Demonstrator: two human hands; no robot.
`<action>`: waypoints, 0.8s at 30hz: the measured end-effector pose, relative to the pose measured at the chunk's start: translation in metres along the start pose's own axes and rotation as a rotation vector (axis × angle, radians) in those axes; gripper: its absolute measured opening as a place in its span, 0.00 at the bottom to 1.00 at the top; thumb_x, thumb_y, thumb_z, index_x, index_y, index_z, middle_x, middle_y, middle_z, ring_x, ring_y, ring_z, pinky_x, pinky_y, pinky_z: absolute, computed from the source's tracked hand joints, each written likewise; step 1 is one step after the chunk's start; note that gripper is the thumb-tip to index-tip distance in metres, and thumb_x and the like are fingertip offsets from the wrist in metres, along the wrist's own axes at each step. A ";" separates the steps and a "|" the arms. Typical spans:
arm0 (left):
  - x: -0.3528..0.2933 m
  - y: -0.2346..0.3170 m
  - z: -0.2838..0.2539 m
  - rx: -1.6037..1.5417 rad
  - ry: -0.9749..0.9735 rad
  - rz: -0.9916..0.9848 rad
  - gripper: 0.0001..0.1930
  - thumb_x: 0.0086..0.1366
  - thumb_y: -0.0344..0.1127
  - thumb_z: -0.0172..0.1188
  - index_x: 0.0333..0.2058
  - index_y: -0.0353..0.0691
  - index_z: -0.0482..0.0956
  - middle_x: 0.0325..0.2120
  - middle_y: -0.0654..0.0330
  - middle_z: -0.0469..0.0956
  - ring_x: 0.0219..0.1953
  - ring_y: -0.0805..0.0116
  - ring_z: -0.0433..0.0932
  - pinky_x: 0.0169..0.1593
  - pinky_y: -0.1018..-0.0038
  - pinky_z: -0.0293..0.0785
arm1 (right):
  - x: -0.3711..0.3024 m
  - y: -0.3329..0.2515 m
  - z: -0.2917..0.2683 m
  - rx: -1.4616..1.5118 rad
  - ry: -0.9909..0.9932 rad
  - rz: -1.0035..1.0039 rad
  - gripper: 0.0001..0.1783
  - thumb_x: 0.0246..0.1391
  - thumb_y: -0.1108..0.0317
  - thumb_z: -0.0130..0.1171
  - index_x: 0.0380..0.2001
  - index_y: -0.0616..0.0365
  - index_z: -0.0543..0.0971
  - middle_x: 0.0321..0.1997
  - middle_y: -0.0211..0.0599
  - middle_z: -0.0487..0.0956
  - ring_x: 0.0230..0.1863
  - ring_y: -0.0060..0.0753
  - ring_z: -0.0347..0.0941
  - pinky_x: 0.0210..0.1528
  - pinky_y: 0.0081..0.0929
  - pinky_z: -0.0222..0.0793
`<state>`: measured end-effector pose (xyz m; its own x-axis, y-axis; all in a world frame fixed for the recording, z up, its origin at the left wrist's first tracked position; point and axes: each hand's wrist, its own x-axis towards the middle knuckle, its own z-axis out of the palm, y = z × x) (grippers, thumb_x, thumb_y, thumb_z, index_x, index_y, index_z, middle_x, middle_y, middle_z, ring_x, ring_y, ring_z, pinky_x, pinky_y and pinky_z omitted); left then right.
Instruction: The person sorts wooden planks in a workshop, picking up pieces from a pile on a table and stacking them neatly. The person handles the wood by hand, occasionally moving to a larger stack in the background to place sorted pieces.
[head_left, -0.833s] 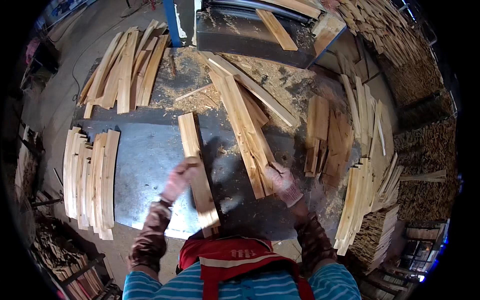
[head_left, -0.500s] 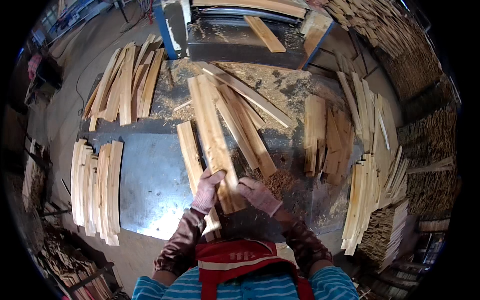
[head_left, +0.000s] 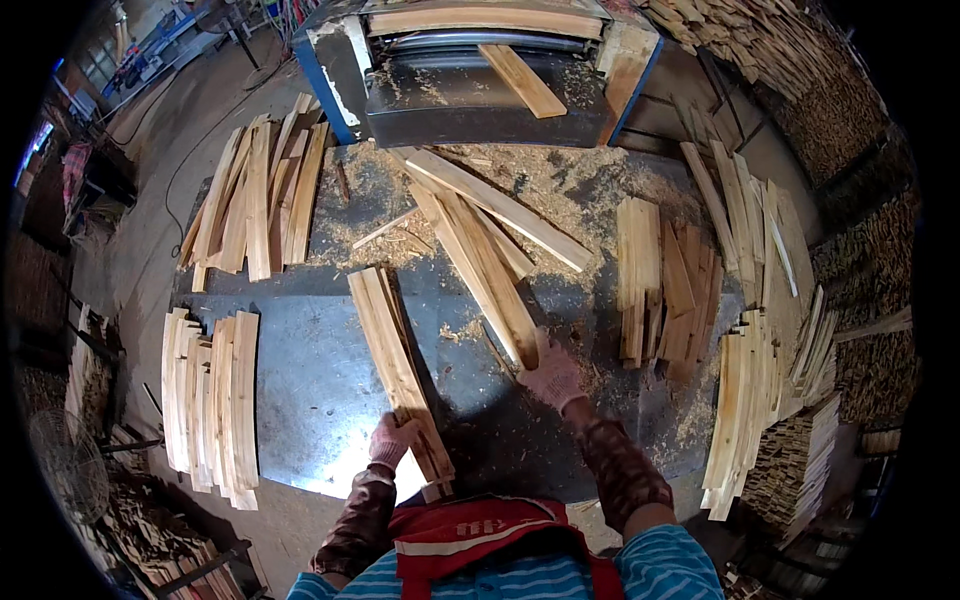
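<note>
Both my hands wear pale pink work gloves. My left hand is closed at the left edge of a knotty wooden plank, which lies on other boards directly before me. Farther right, my right hand grips the near end of another wooden plank, its fingers wrapped round the end. That plank slants away to the far left, over other boards. A pale board crosses at its far end.
Planks are stacked at left, far left, right and the right edge. Sawdust covers the dark table's far part. Beyond stands a blue-sided machine with rollers, a board on its bed.
The plank both hands held has come down onto the boards at left. My right hand has moved right and away to another plank's end; my left hand has shifted nearer me.
</note>
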<state>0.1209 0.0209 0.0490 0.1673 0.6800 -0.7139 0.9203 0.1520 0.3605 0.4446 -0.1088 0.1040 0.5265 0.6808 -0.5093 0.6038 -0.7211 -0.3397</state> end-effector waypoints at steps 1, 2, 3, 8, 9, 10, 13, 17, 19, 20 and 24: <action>-0.024 0.027 -0.017 -0.082 0.067 -0.008 0.38 0.55 0.49 0.71 0.59 0.35 0.69 0.46 0.44 0.80 0.50 0.46 0.80 0.53 0.57 0.75 | -0.009 -0.008 -0.011 0.076 -0.069 -0.001 0.54 0.47 0.46 0.68 0.70 0.59 0.54 0.61 0.59 0.70 0.61 0.58 0.68 0.62 0.44 0.66; -0.015 0.022 -0.010 -0.051 0.225 0.165 0.42 0.56 0.50 0.71 0.63 0.36 0.63 0.55 0.42 0.74 0.53 0.46 0.77 0.56 0.57 0.74 | -0.014 -0.007 -0.001 0.174 0.018 -0.099 0.53 0.47 0.48 0.69 0.70 0.59 0.56 0.61 0.58 0.70 0.61 0.57 0.69 0.62 0.43 0.67; -0.004 0.013 -0.004 -0.070 0.316 0.285 0.45 0.56 0.51 0.71 0.66 0.37 0.60 0.58 0.43 0.71 0.57 0.48 0.75 0.58 0.59 0.72 | -0.028 -0.007 0.020 0.268 0.098 -0.208 0.52 0.48 0.49 0.69 0.70 0.59 0.57 0.61 0.57 0.71 0.60 0.56 0.69 0.62 0.41 0.67; -0.019 0.086 0.000 -0.975 -0.279 0.517 0.41 0.65 0.36 0.66 0.70 0.36 0.52 0.57 0.47 0.72 0.60 0.56 0.73 0.60 0.66 0.71 | -0.102 -0.079 0.056 0.610 0.041 -0.400 0.48 0.51 0.41 0.64 0.67 0.58 0.62 0.58 0.59 0.73 0.57 0.58 0.72 0.57 0.43 0.70; -0.009 0.083 0.004 -1.078 -0.435 0.388 0.36 0.66 0.34 0.64 0.67 0.35 0.57 0.54 0.48 0.75 0.57 0.55 0.75 0.57 0.66 0.75 | -0.105 -0.080 0.066 0.589 0.038 -0.445 0.47 0.52 0.41 0.63 0.67 0.58 0.62 0.57 0.59 0.73 0.56 0.59 0.72 0.57 0.44 0.70; -0.002 0.085 0.003 -1.173 -0.587 0.253 0.31 0.66 0.32 0.62 0.65 0.33 0.63 0.51 0.49 0.78 0.54 0.55 0.78 0.54 0.65 0.78 | -0.101 -0.078 0.078 0.573 0.033 -0.492 0.46 0.53 0.41 0.62 0.67 0.59 0.63 0.57 0.59 0.73 0.56 0.59 0.72 0.57 0.44 0.70; -0.005 0.076 -0.015 -1.339 -0.700 0.226 0.28 0.59 0.28 0.62 0.58 0.26 0.69 0.48 0.47 0.80 0.50 0.54 0.80 0.53 0.62 0.80 | -0.049 -0.056 0.092 0.505 0.121 -0.467 0.45 0.56 0.40 0.59 0.67 0.60 0.62 0.59 0.59 0.71 0.56 0.59 0.71 0.57 0.45 0.70; -0.011 0.058 -0.016 -1.459 -0.751 0.298 0.33 0.51 0.32 0.69 0.56 0.28 0.69 0.48 0.48 0.79 0.48 0.53 0.81 0.55 0.59 0.78 | 0.027 -0.036 0.048 -0.110 0.412 -0.240 0.47 0.53 0.42 0.61 0.67 0.61 0.59 0.66 0.57 0.65 0.62 0.60 0.67 0.60 0.44 0.68; -0.017 0.059 -0.022 -1.462 -0.750 0.311 0.34 0.51 0.32 0.70 0.56 0.28 0.69 0.48 0.48 0.79 0.47 0.52 0.81 0.55 0.59 0.78 | 0.056 -0.015 0.057 -0.323 0.466 -0.183 0.51 0.50 0.43 0.64 0.67 0.62 0.57 0.67 0.56 0.64 0.65 0.58 0.63 0.64 0.43 0.64; -0.018 0.057 -0.023 -1.477 -0.756 0.301 0.34 0.51 0.32 0.70 0.56 0.27 0.69 0.48 0.48 0.79 0.46 0.52 0.81 0.54 0.59 0.79 | 0.062 -0.010 0.056 -0.357 0.378 -0.152 0.54 0.48 0.42 0.65 0.69 0.63 0.54 0.69 0.55 0.62 0.68 0.56 0.60 0.67 0.43 0.60; -0.020 0.047 -0.026 -1.506 -0.799 0.293 0.34 0.52 0.34 0.70 0.57 0.26 0.69 0.48 0.47 0.79 0.46 0.52 0.81 0.53 0.60 0.79 | 0.058 -0.033 0.029 0.011 0.108 0.018 0.50 0.47 0.50 0.68 0.66 0.62 0.56 0.66 0.53 0.65 0.64 0.54 0.67 0.61 0.45 0.67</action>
<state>0.1520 0.0329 0.0959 0.8039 0.3807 -0.4570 -0.2043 0.8983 0.3889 0.4377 -0.0490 0.0628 0.5994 0.6768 -0.4273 0.5872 -0.7346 -0.3398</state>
